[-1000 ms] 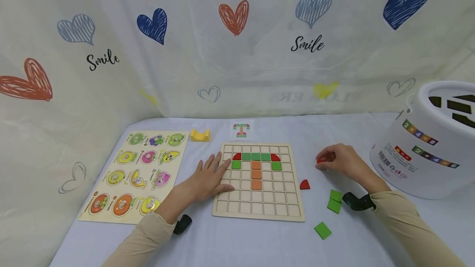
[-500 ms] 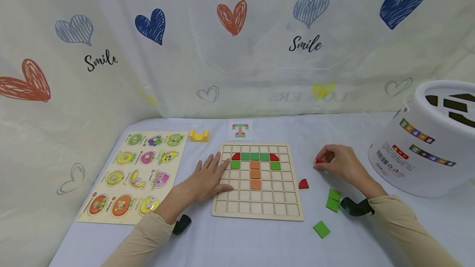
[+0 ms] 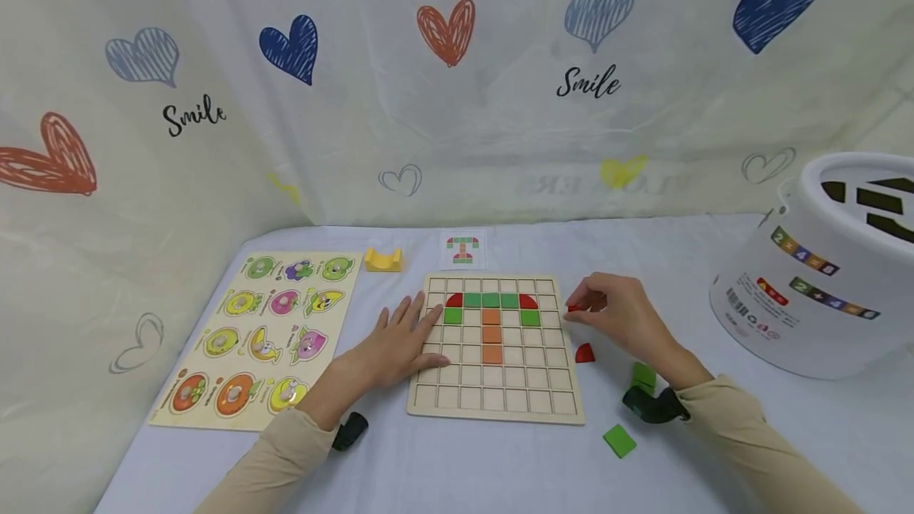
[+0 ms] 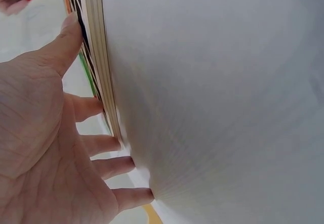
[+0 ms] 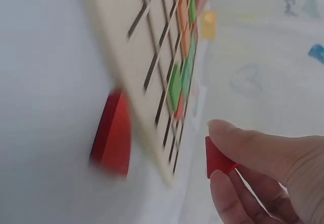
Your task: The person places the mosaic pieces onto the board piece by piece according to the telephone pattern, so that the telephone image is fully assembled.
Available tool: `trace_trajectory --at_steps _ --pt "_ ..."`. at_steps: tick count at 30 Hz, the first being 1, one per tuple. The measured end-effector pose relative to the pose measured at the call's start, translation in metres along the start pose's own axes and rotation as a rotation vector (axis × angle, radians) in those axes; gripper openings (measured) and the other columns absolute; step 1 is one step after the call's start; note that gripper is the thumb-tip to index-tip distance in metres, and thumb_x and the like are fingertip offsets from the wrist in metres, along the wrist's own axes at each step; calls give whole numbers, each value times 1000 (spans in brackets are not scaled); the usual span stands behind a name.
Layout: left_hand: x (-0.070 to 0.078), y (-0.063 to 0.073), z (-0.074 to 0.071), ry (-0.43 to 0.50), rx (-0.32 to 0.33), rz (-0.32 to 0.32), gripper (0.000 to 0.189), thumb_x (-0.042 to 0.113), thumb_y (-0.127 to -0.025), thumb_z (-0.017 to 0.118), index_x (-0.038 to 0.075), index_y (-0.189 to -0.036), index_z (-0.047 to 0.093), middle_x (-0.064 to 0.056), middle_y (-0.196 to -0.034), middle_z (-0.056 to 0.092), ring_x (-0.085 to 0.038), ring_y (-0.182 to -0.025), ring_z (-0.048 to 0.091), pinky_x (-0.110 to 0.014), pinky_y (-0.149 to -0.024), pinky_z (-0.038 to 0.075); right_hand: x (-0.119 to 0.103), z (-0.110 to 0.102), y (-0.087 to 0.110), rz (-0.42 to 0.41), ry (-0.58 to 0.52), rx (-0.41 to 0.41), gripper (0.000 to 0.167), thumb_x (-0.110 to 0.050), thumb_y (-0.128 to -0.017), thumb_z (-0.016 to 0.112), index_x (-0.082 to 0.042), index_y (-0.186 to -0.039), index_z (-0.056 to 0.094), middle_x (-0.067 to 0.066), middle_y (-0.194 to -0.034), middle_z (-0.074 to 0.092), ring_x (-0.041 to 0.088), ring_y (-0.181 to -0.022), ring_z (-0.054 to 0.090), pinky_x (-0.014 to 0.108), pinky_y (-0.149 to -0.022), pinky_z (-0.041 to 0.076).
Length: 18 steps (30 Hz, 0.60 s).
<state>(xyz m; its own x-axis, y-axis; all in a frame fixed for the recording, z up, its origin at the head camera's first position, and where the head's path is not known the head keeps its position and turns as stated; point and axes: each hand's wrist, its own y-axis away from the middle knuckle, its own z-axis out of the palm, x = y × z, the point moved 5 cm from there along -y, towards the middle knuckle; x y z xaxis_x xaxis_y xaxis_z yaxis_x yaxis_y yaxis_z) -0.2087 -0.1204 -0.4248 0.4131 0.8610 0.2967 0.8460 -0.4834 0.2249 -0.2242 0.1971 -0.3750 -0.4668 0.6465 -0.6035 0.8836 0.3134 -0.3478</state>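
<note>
My left hand (image 3: 400,346) lies with fingers spread on the left edge of a wooden grid board (image 3: 521,399). Green, red and orange pieces sit in its cells in a T-like shape, among them an orange square (image 3: 492,334). At the board's right edge, my right hand (image 3: 620,314) pinches a red quarter-circle-like piece (image 5: 216,158) between thumb and finger. A second red quarter-circle piece (image 3: 585,353) lies on the cloth just right of the board. Below the right hand are green squares, one a loose green square (image 3: 620,441), others partly hidden by the wrist camera.
A pattern card (image 3: 462,250) lies behind the board, with a yellow holder (image 3: 384,260) to its left. On the left is a fruit puzzle board (image 3: 236,355). A large white bucket (image 3: 793,308) stands at the right.
My right hand has moved left with the red piece, from the open cloth to the board's right edge. The left hand has stayed in place.
</note>
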Motion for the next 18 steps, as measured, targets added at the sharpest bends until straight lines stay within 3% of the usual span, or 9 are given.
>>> trace_trajectory --at_steps 8,18 --pt "0 -1 1 -1 -1 -5 86 58 -105 53 8 -167 23 -26 -172 7 -47 -159 8 -70 -122 12 -31 26 0 -70 -130 -126 22 6 -78 88 -8 -90 77 -5 -87 73 8 -76 70 31 -73 60" --pt "1 0 0 7 -2 -6 86 58 -105 53 9 -167 22 -26 -173 7 -46 -159 7 -70 -123 11 -38 50 -2 -51 -294 -299 15 3 -86 83 -1 -100 81 1 -95 77 15 -87 72 27 -78 61"
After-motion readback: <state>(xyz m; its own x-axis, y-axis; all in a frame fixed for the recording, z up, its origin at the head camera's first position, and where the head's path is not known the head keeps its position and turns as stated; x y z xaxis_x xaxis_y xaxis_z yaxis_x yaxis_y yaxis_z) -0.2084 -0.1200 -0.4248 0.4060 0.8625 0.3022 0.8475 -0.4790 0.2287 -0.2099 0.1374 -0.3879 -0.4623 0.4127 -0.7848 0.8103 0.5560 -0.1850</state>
